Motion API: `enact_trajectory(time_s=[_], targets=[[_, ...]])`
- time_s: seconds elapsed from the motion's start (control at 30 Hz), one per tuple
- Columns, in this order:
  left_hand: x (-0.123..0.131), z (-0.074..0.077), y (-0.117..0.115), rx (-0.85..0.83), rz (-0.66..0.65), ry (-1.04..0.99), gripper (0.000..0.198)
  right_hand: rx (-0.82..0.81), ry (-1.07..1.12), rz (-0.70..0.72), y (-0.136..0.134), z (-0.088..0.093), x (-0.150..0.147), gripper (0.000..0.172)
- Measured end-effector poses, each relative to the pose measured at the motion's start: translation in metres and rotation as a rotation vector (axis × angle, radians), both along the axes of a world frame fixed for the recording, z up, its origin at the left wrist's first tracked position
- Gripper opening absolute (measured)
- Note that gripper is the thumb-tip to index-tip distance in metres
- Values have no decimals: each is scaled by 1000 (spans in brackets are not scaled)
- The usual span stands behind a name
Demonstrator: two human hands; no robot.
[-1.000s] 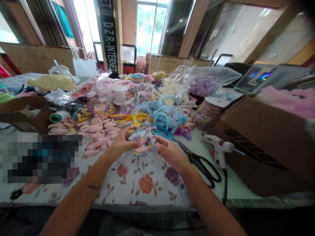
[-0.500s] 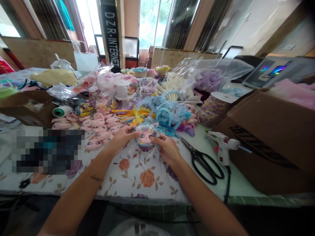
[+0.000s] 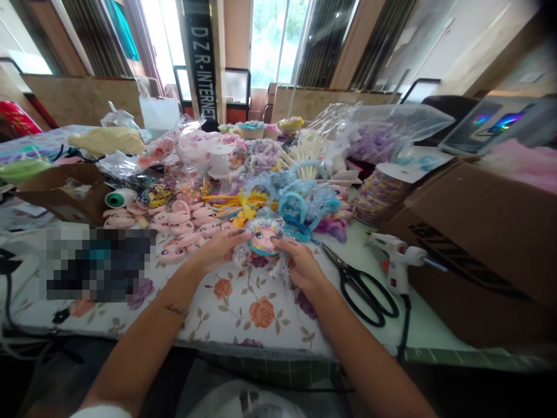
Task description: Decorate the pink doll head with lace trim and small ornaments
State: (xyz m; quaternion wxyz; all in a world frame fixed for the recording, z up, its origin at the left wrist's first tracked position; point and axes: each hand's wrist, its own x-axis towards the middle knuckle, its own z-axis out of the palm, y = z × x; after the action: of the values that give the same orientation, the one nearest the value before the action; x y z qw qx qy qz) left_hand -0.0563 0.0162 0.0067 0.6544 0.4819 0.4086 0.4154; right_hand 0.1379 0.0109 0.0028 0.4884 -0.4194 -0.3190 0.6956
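We have pink doll faces (image 3: pixel 176 225) piled at left. Our left hand (image 3: pixel 221 249) grips the left side of one decorated doll head (image 3: pixel 263 239), located over the floral cloth (image 3: pixel 230 316); our right hand (image 3: pixel 303 262) grips its right side. Farther right, we have black-handled scissors (image 3: pixel 349 276), then a white glue gun (image 3: pixel 397 264) beside a cardboard box (image 3: pixel 470 261).

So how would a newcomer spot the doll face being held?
From the large cardboard box on the right, go left past the black scissors to the flowered cloth. Over it, held between the left hand and right hand, is the doll face. Unlike the plain pink faces piled to its left, it has fluffy pale trim on top and white strands at its sides.
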Motion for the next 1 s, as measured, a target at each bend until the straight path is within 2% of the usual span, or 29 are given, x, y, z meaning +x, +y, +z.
enact_trajectory(time_s=[0.1, 0.17, 0.27, 0.4, 0.53, 0.63, 0.73, 0.83, 1.0], targets=[[-8, -3, -11, -69, -72, -10, 35, -105, -3, 106, -1, -4, 0, 15], [-14, -8, -22, -117, -14, 14, 34, -147, -12, 178, -2, -8, -3, 16], [-20, -16, -36, -196, 129, 133, 29, -127, -40, 233, -5, -12, -7, 20], [-21, -23, -43, -129, 200, 218, 25, -52, -132, 171, -14, -12, -2, 37], [-17, -25, -45, -28, 271, 297, 33, 109, -295, 59, -32, -16, 11, 46], [-19, -22, -54, 127, 400, 489, 44, 268, -483, 38, -47, -25, 16, 37], [-23, -20, -69, 303, 466, 735, 33, 482, -724, 64, -60, -30, 16, 18], [-23, -27, -88, 339, 502, 789, 21, 666, -867, 92, -70, -29, 17, 16], [-23, -45, -119, 344, 551, 787, 20, 716, -945, 228, -79, -22, 38, 17]])
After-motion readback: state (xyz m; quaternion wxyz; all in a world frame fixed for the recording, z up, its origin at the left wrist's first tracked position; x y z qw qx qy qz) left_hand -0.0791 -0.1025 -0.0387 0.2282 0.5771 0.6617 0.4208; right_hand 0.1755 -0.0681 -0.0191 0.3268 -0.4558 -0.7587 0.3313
